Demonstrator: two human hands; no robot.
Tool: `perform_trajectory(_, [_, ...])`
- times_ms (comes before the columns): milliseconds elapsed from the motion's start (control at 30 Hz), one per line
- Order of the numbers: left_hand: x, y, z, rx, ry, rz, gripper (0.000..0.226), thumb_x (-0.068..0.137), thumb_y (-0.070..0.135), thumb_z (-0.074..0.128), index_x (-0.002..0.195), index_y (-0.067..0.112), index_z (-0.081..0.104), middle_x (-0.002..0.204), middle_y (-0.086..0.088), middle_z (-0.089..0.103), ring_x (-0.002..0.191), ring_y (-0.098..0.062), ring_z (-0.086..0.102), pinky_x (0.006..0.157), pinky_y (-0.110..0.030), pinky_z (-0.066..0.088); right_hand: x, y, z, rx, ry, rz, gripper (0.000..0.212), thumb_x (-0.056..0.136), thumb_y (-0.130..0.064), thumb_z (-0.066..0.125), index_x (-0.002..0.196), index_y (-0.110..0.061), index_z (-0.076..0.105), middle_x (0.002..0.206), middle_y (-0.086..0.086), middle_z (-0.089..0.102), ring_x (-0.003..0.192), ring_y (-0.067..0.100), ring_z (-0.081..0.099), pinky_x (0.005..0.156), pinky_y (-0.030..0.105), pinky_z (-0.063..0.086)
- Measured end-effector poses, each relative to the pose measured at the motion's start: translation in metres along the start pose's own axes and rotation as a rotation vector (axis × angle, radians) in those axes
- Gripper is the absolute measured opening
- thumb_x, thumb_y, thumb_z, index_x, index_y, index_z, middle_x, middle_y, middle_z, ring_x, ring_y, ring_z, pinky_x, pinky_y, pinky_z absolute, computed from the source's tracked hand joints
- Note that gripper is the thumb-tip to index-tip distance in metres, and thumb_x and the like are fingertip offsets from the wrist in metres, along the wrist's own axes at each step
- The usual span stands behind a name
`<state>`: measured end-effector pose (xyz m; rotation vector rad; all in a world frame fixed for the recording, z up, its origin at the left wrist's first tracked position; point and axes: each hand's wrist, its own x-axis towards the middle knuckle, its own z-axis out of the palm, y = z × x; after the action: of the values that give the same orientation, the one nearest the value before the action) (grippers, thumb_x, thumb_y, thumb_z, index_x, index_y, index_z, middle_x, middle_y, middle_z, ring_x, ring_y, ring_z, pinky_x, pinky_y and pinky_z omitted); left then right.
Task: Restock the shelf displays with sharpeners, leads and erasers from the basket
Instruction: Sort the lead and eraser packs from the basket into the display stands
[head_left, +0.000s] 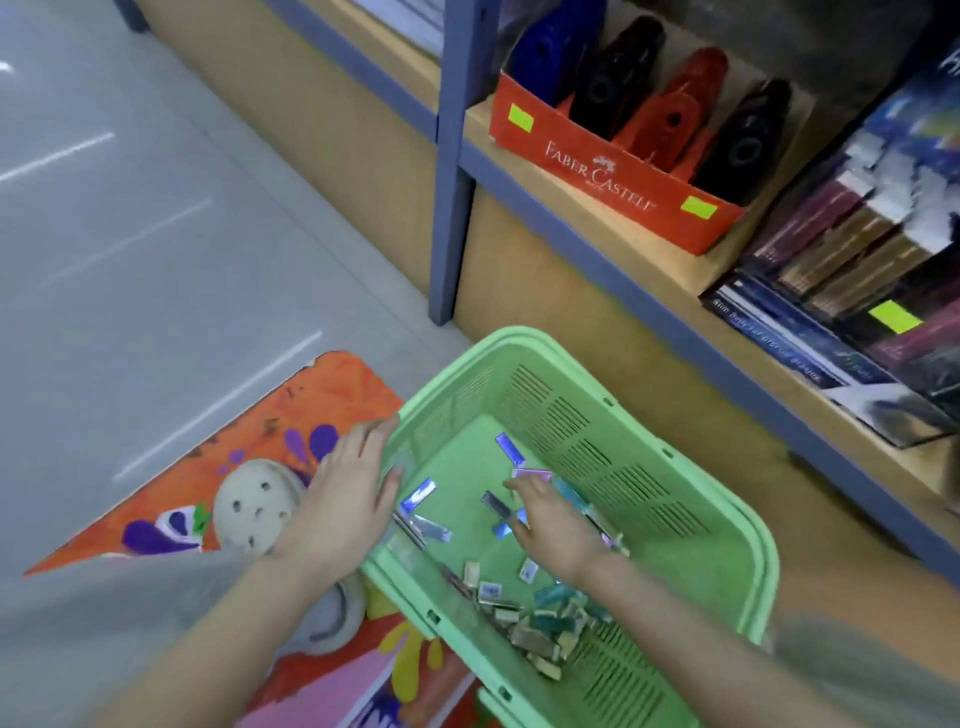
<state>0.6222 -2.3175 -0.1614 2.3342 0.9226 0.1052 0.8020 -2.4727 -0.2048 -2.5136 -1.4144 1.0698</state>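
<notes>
You are looking down at a light green plastic basket (597, 431) with slotted walls, standing on the floor (130, 208) just in front of a low shelf (597, 270).

Your left hand (345, 499) lies flat against the outside of the basket's left wall near the rim, fingers straight and together, holding nothing.

Your right hand (553, 519) is inside the basket, fingers bent down among the goods. Its fingertips meet a thin pink pack (532, 474), but motion blur hides whether they grip it or only touch it.

Several small, flat, shiny blue and silver packs (418, 499), possibly lead cases, lie scattered across the basket's bottom between your two hands. A heap of small wrapped erasers (545, 623) sits in the near corner, below your right wrist.

On the shelf above, a red cardboard display box (613, 171) printed "Faber-Castell" holds a row of upright pieces (675, 114): one blue, one black, one red, one black. Two yellow-green labels are stuck on its front. To its right stands a dark display (852, 270) of packaged pencils, with another yellow-green label.

Left of the basket, an orange floor sticker (291, 415) with purple and pink shapes lies under a beige perforated shoe (257, 506), just beside your left hand
</notes>
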Motion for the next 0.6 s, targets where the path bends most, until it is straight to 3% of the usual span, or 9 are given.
perform_trajectory(167, [-0.005, -0.005, 0.008, -0.115, 0.028, -0.028, 0.053, 0.098, 0.019, 0.044, 0.147, 0.014, 0.026, 0.134, -0.004, 0.037, 0.126, -0.021, 0.042, 0.104, -0.023, 0.027, 0.013, 0.018, 0.07, 0.177, -0.244, 0.149, 0.05, 0.094, -0.013, 0.055, 0.141, -0.009, 0.038, 0.14, 0.01, 0.045, 0.126, 0.023, 0.047, 0.099, 0.024, 0.034])
perform_trajectory(300, [-0.005, -0.007, 0.014, -0.097, 0.097, -0.06, 0.051, 0.098, 0.021, 0.044, 0.146, 0.014, 0.03, 0.134, -0.005, 0.04, 0.12, -0.018, 0.042, 0.091, -0.019, 0.03, 0.011, 0.014, 0.109, 0.401, -0.289, 0.223, 0.04, 0.096, -0.023, 0.053, 0.133, -0.01, 0.046, 0.132, 0.012, 0.052, 0.114, 0.024, 0.054, 0.094, 0.027, 0.042])
perform_trajectory(400, [-0.005, -0.008, 0.018, -0.086, 0.131, -0.095, 0.05, 0.097, 0.026, 0.041, 0.145, 0.015, 0.032, 0.133, -0.004, 0.043, 0.119, -0.017, 0.043, 0.091, -0.022, 0.034, 0.021, 0.009, 0.136, 0.467, -0.221, 0.233, 0.045, 0.092, -0.052, 0.046, 0.102, -0.011, 0.059, 0.103, 0.011, 0.062, 0.095, 0.024, 0.059, 0.084, 0.039, 0.049])
perform_trajectory(467, [-0.006, -0.009, 0.022, -0.068, 0.147, -0.112, 0.051, 0.095, 0.034, 0.035, 0.143, 0.015, 0.034, 0.131, -0.004, 0.045, 0.115, -0.016, 0.044, 0.087, -0.026, 0.038, 0.032, 0.012, 0.157, 0.457, -0.231, 0.225, 0.049, 0.084, -0.062, 0.043, 0.081, -0.015, 0.056, 0.086, 0.011, 0.059, 0.08, 0.023, 0.056, 0.069, 0.035, 0.044])
perform_trajectory(533, [-0.007, -0.01, 0.025, -0.065, 0.15, -0.129, 0.054, 0.093, 0.039, 0.03, 0.142, 0.016, 0.035, 0.129, -0.003, 0.046, 0.113, -0.015, 0.045, 0.081, -0.027, 0.039, 0.038, 0.006, 0.156, 0.45, -0.27, 0.227, 0.03, 0.089, -0.05, 0.05, 0.073, -0.025, 0.047, 0.084, 0.009, 0.051, 0.072, 0.016, 0.046, 0.065, 0.027, 0.036])
perform_trajectory(600, [-0.007, -0.011, 0.027, -0.067, 0.16, -0.131, 0.055, 0.092, 0.039, 0.03, 0.141, 0.016, 0.037, 0.127, -0.003, 0.048, 0.11, -0.014, 0.044, 0.078, -0.025, 0.038, 0.042, -0.001, 0.147, 0.495, -0.308, 0.243, 0.023, 0.095, -0.035, 0.052, 0.077, -0.022, 0.045, 0.079, 0.003, 0.044, 0.065, 0.012, 0.039, 0.057, 0.021, 0.036])
